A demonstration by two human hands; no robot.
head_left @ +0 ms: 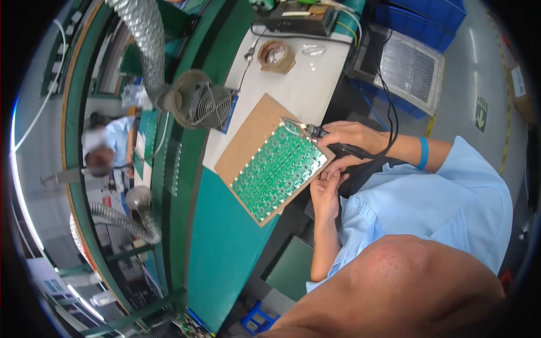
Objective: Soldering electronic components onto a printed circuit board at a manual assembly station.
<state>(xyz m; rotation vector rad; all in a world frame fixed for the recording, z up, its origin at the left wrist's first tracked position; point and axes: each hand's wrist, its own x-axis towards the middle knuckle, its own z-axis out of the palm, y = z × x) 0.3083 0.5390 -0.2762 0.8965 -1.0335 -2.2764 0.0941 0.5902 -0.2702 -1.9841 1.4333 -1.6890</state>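
My right hand (pixel 354 136), with a blue band on its wrist, grips a soldering iron (pixel 315 131) with a black handle. Its metal tip lies over the upper corner of a green circuit board panel (pixel 276 172), crowded with small parts. That panel rests on a brown backing board (pixel 248 135), tilted across the bench edge. A thin pale curved strand (pixel 291 129) shows by the tip. My left hand (pixel 325 194) is closed beside the board's near edge, just below the right hand. Whatever its fingers may hold is hidden.
A fume extraction duct (pixel 197 101) with a wire guard hangs by the board. Behind are a round brown container (pixel 276 55) and a dark box-shaped unit (pixel 298 21). The black cable (pixel 389 90) loops beside my right arm. Another person (pixel 118 141) sits across the bench.
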